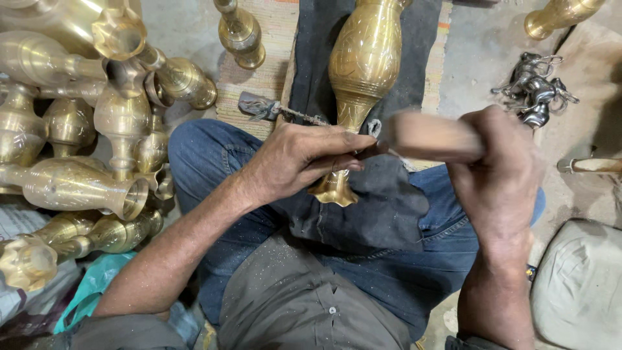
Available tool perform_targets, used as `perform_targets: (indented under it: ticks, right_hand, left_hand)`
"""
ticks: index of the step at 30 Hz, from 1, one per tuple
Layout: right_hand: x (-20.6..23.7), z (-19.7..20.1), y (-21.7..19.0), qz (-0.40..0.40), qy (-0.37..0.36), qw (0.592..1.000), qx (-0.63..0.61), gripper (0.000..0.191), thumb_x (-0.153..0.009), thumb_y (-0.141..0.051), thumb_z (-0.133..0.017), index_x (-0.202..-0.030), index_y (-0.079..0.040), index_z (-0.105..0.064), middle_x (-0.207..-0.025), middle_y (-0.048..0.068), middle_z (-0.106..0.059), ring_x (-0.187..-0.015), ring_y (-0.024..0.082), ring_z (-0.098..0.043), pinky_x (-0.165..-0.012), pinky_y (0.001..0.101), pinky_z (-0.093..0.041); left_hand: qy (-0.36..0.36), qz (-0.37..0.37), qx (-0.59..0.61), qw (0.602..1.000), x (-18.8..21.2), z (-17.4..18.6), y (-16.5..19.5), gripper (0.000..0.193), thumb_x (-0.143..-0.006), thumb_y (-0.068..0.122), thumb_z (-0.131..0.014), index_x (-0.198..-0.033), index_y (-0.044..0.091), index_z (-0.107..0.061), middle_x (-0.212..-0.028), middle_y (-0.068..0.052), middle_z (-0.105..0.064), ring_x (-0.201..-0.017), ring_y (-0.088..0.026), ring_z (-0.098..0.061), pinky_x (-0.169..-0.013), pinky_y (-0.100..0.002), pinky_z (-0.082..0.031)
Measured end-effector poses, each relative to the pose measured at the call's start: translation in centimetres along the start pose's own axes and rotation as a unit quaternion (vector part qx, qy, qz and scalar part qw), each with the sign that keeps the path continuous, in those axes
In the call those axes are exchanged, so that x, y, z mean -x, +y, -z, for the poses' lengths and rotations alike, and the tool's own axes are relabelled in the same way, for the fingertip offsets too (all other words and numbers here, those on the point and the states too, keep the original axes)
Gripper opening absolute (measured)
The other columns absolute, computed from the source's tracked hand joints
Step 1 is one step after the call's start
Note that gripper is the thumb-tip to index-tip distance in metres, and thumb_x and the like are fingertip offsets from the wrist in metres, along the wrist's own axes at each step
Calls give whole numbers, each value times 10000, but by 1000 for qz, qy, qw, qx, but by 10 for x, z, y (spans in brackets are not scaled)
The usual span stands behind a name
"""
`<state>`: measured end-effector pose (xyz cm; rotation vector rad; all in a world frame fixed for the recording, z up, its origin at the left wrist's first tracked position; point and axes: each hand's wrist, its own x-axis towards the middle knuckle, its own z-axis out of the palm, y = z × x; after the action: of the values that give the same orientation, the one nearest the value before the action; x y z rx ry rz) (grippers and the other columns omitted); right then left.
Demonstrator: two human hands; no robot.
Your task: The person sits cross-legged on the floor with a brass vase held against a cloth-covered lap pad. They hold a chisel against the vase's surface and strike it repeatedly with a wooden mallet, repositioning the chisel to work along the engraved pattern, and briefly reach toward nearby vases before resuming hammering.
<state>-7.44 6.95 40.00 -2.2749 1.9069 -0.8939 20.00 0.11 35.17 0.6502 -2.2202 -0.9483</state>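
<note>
One brass vase [363, 65] on lap cloth [382, 207] — long axis runs away from body, mouth toward it. Left hand [298, 162] pinches thin tool at neck; right hand [499, 168] clenched on wooden mallet [427, 136]. Dozen-odd vases [97, 129] piled left.

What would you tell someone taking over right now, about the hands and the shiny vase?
Left hand: fingers pinch a thin tool against the neck of the brass vase.
Right hand: gripping a wooden mallet, blurred, beside the tool.
The vase lies on a dark cloth across the lap; its body shows engraved patterns.
A pile of brass vases lies to the left.
How much engraving remains cannot be told.
</note>
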Motion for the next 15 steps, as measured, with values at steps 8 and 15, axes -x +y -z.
perform_targets:
  ticks: [8,15]
  right_hand:
    - [-31,-4,-16,35,-21,998,48,416,-932,-164,-869,-1208,-55,-578,-1079,137,-695,-896,338,-707,-772,473,-557]
    - [-114,-35,-3,29,-122,992,-33,1091,-785,-503,-943,-1570,-40,-345,-1122,298,-709,-967,451,-721,-778,517,-576]
  left_hand:
    - [83,40,104,990,14,-12,-9,272,-1041,177,-727,-1311,148,-705,-1206,-49,-783,-1018,-168,-798,-879,-310,-691]
    - [327,194,299,875,35,-31,9,349,-1039,109,-708,-1371,19,-649,-1011,-70,-764,-918,-131,-754,-814,-262,-638]
